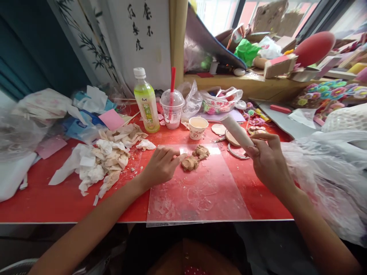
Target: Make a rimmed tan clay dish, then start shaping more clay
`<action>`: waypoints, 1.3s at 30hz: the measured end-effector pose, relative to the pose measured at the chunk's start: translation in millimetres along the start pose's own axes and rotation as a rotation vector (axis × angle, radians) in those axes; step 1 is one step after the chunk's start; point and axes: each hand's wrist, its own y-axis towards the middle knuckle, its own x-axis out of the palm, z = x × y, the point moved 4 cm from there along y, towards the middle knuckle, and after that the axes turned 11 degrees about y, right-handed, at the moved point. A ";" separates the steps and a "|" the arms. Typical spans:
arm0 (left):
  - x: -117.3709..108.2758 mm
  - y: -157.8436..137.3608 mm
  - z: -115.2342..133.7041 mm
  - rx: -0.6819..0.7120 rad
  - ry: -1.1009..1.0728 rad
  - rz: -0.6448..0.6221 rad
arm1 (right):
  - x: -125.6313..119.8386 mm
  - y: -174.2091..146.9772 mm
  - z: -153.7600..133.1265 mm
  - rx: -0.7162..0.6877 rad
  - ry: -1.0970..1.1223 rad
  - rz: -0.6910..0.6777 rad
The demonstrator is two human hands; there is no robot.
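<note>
My right hand point(271, 162) is raised over the right side of the table, its fingers wrapped round a white cylindrical rolling pin point(237, 131) that tilts up to the left. My left hand point(162, 166) is low over the clear plastic sheet point(197, 202), fingers curled, thumb and index finger close together by the brown clay. Anything between those fingertips is too small to make out. One rough lump of clay point(189, 163) lies beside the fingertips, and a second lump of clay point(202, 152) touches it farther back.
Behind the sheet stand a paper cup point(198, 129), a lidded plastic cup point(172, 110) with a red straw, and a green drink bottle point(146, 103). Crumpled tissues point(100, 164) are heaped at left. Round discs point(233, 138) and a plastic bag point(323, 172) lie at right.
</note>
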 end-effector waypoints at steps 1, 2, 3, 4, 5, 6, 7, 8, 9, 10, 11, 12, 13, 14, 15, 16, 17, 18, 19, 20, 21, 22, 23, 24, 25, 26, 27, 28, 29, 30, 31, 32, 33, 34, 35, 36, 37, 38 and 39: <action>-4.5 1.0 0.3 -0.003 0.032 0.035 | -2.1 3.9 -4.5 -0.059 0.037 0.019; -9.4 1.9 0.7 -0.016 0.062 0.076 | -3.8 7.7 -9.4 -0.130 0.047 0.036; -14.9 2.9 1.2 -0.040 0.093 0.125 | -5.3 11.1 -15.1 -0.215 0.034 0.056; -20.7 3.9 2.2 -0.073 0.122 0.180 | -6.7 14.1 -21.8 -0.310 0.006 0.073; -26.4 5.3 3.9 -0.109 0.150 0.232 | -7.6 17.0 -29.4 -0.412 -0.027 0.082; -31.5 7.2 6.4 -0.143 0.176 0.272 | -8.2 19.7 -37.8 -0.511 -0.064 0.082; -35.4 10.1 9.8 -0.166 0.206 0.293 | -8.4 22.5 -46.6 -0.601 -0.103 0.072; -37.6 14.3 14.0 -0.170 0.238 0.282 | -8.2 25.6 -55.4 -0.679 -0.138 0.052; -37.8 19.5 18.1 -0.161 0.271 0.245 | -7.5 29.1 -63.9 -0.742 -0.169 0.025; -36.0 25.3 21.3 -0.148 0.298 0.183 | -6.5 32.9 -71.8 -0.795 -0.193 -0.001; -33.1 31.3 22.7 -0.145 0.308 0.117 | -5.4 36.9 -79.0 -0.843 -0.209 -0.021; -29.4 36.9 22.2 -0.154 0.308 0.057 | -4.1 40.9 -85.2 -0.884 -0.220 -0.032; -25.5 42.0 19.6 -0.175 0.299 0.010 | -2.3 44.9 -90.2 -0.918 -0.230 -0.040; -21.4 46.3 15.4 -0.203 0.283 -0.023 | -0.1 48.7 -94.2 -0.943 -0.242 -0.046; -17.2 49.5 10.1 -0.232 0.265 -0.049 | 2.3 52.3 -97.4 -0.958 -0.252 -0.052; -12.7 51.4 4.3 -0.259 0.237 -0.072 | 4.5 55.7 -100.1 -0.960 -0.253 -0.056; -7.7 51.7 -1.7 -0.290 0.183 -0.099 | 6.4 58.6 -102.8 -0.952 -0.249 -0.060; -2.4 50.3 -7.0 -0.323 0.111 -0.126 | 7.9 61.0 -105.8 -0.941 -0.243 -0.066; 2.8 47.2 -11.4 -0.365 0.022 -0.144 | 9.1 62.7 -109.6 -0.930 -0.235 -0.073; 7.9 42.6 -14.8 -0.416 -0.078 -0.147 | 10.3 63.5 -114.3 -0.932 -0.237 -0.092; 12.2 37.2 -16.3 -0.451 -0.125 -0.140 | 11.9 63.5 -119.7 -0.944 -0.251 -0.127; 16.2 31.4 -16.3 -0.472 -0.153 -0.134 | 13.6 62.7 -125.8 -0.970 -0.267 -0.177; 20.0 25.6 -15.2 -0.489 -0.185 -0.133 | 15.5 61.5 -131.9 -0.996 -0.289 -0.234; 23.3 20.3 -13.8 -0.505 -0.217 -0.133 | 17.4 60.0 -137.8 -1.026 -0.313 -0.295; 25.9 15.6 -12.6 -0.524 -0.247 -0.130 | 18.6 58.7 -143.2 -1.044 -0.334 -0.337; 27.6 12.0 -11.6 -0.542 -0.277 -0.124 | 19.4 57.8 -148.1 -1.050 -0.353 -0.357; 28.5 9.3 -11.0 -0.560 -0.304 -0.115 | 20.0 56.8 -152.4 -1.052 -0.369 -0.362; 29.0 7.2 -10.9 -0.578 -0.330 -0.104 | 20.5 55.9 -156.2 -1.047 -0.381 -0.353; 29.2 5.8 -10.8 -0.592 -0.357 -0.092 | 21.2 54.6 -159.4 -1.046 -0.393 -0.342; 29.6 4.5 -10.7 -0.601 -0.385 -0.082 | 22.4 52.9 -162.3 -1.050 -0.404 -0.336; 30.2 3.2 -10.4 -0.607 -0.414 -0.074 | 23.7 51.0 -164.8 -1.057 -0.415 -0.333; 31.1 1.7 -9.8 -0.611 -0.444 -0.067 | 25.0 48.8 -167.2 -1.069 -0.425 -0.334; 32.4 0.0 -9.1 -0.615 -0.473 -0.060 | 26.1 46.7 -169.5 -1.081 -0.433 -0.336; 33.8 -1.9 -8.3 -0.622 -0.501 -0.053 | 26.8 44.8 -171.8 -1.093 -0.441 -0.340; 35.2 -3.9 -7.6 -0.636 -0.524 -0.044 | 26.9 43.0 -174.3 -1.105 -0.446 -0.344; 36.3 -5.8 -7.1 -0.656 -0.543 -0.034 | 26.5 41.7 -177.1 -1.116 -0.450 -0.347; 37.0 -7.5 -6.9 -0.683 -0.556 -0.021 | 25.7 40.7 -180.0 -1.124 -0.453 -0.348; 37.3 -9.2 -7.1 -0.721 -0.566 -0.005 | 24.6 40.3 -183.1 -1.126 -0.457 -0.347; 36.9 -10.5 -7.4 -0.758 -0.568 0.011 | 23.3 40.3 -186.4 -1.127 -0.461 -0.345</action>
